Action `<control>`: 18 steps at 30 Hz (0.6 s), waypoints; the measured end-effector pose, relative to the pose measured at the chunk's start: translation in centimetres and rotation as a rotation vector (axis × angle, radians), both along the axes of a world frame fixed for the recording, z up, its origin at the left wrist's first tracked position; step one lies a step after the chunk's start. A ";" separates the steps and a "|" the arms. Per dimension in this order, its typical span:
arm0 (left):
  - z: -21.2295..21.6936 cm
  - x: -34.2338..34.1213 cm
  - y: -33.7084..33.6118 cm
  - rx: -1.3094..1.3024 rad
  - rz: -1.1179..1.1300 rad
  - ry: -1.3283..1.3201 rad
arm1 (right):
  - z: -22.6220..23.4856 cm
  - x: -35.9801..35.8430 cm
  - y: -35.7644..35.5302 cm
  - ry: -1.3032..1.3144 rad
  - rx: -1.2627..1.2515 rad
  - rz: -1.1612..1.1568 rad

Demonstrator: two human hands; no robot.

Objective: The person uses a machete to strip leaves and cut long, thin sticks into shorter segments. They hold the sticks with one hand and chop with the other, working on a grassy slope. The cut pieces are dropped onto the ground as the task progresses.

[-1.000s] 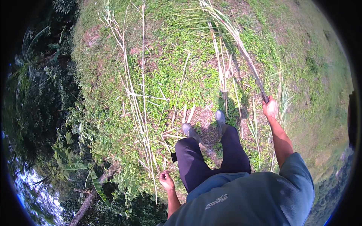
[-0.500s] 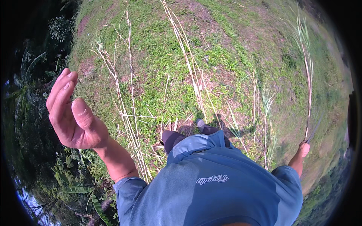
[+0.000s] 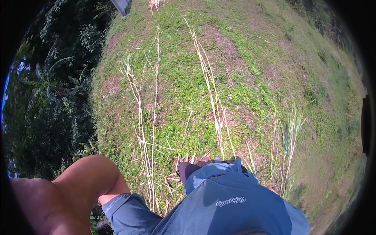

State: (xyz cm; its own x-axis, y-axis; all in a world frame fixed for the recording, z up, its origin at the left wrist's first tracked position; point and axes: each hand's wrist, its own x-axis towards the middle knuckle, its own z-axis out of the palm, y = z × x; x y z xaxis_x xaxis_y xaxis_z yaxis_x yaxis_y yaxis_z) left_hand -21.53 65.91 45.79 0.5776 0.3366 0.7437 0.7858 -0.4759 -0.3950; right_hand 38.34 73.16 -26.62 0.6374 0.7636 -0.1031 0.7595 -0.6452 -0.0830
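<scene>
My left arm is bent up close at the lower left, and my left hand (image 3: 37, 201) fills the corner there. Its fingers are out of sight, so I cannot tell what it does. Only a sliver of my right hand (image 3: 272, 189) shows past the side of my blue shirt (image 3: 250, 207); its fingers are hidden. Right above it are tall leafy stalks (image 3: 290, 150), green toward the top. Whether my right hand grips any of them cannot be seen. More long dry stalks (image 3: 213, 94) lie on the grass ahead of my feet.
To the left lies another group of long stalks (image 3: 147, 156), with short cut pieces (image 3: 170, 184) scattered near my feet. Dark trees and shrubs (image 3: 47, 102) border the grassy slope (image 3: 250, 47) on the left. A grey slab-like edge (image 3: 120, 7) shows at the far left.
My left hand has come from raised in front, fingers stretched, back toward me. My right hand has dropped inward from the far right, and the stalk upright above it there is gone from that spot.
</scene>
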 end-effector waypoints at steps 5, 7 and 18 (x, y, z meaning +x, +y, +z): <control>-1.1 -2.2 -3.1 0.032 0.218 -0.125 | 0.0 -4.3 5.2 0.190 -0.009 0.099; -1.8 -3.2 -4.5 0.051 0.281 -0.173 | -0.2 -6.4 6.4 0.216 -0.029 0.141; -2.8 -4.9 -9.9 0.093 0.309 -0.392 | 1.0 -3.1 11.5 0.211 -0.077 0.404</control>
